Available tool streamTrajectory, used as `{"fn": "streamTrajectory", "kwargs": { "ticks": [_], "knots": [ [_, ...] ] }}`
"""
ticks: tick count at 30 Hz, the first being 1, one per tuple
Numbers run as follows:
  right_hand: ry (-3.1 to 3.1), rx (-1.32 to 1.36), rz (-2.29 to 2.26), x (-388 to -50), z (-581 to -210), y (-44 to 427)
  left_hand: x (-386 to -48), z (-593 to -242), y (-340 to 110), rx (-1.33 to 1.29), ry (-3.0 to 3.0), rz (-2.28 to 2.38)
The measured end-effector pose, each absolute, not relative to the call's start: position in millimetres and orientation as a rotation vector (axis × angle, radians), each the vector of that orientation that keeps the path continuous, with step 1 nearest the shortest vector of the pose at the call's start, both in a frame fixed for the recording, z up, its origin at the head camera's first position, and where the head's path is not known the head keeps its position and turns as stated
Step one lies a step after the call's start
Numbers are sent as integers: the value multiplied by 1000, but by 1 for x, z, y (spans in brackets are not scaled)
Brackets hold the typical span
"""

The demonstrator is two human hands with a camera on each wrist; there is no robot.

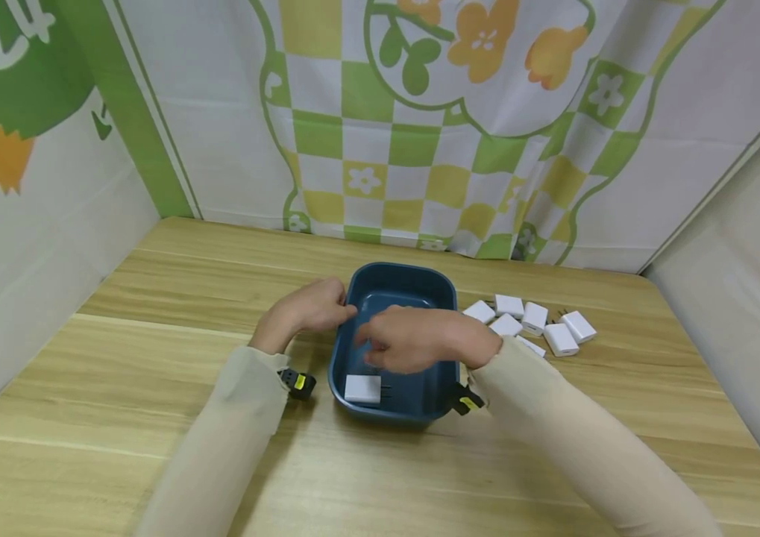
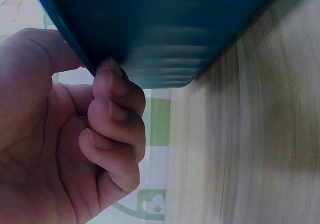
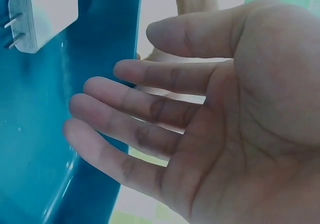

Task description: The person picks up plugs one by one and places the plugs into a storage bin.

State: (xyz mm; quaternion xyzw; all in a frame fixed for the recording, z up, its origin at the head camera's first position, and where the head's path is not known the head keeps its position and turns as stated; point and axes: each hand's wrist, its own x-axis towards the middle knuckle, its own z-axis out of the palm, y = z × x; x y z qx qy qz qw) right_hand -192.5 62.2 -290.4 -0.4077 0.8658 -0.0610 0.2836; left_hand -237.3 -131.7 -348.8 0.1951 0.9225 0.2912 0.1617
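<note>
A dark blue plastic bin [image 1: 443, 286] stands on the table with one white charger plug [image 1: 362, 388] lying inside, near its front left corner. With thumb and curled fingers my left hand [image 1: 312, 306] pinches the bin's left rim, and the left wrist view shows fingertips [image 2: 117, 86] against the outer wall. Over the bin hovers my right hand [image 1: 413, 339], holding nothing. Its fingers are spread and nearly straight in the right wrist view, where the charger's two metal prongs also show.
Several white charger plugs [image 1: 561, 339] lie loosely grouped to the right of the bin, some partly behind the right wrist. The wooden table [image 1: 171, 313] meets a patterned curtain [image 1: 406, 171] at the back, with pale cloth walls on both sides.
</note>
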Motion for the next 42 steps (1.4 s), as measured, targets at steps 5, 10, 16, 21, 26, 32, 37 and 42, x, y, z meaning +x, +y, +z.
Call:
{"fn": "streamTrajectory", "kwargs": {
  "ticks": [5, 10, 16, 21, 26, 32, 37, 42],
  "knots": [
    [2350, -1096, -276, -195, -288, 77, -237, -349, -132, 540, 2643, 819],
    [2417, -1098, -387, -195, -286, 96, -237, -350, -132, 530, 2648, 817],
    [2504, -1048, -515, -190, -282, 120, -237, -351, -132, 524, 2645, 817],
    [2550, -1024, -625, -186, -282, 139, -237, -351, -132, 525, 2645, 816],
    [2632, -1003, -702, -183, -287, 157, -236, -350, -132, 527, 2647, 820],
    [2693, -952, -779, -182, -295, 176, -237, -351, -131, 507, 2649, 813],
    [2727, -941, -811, -182, -302, 189, -237, -351, -130, 509, 2646, 819],
    [2770, -908, -809, -183, -304, 199, -237, -351, -130, 505, 2645, 818]
  ]
}}
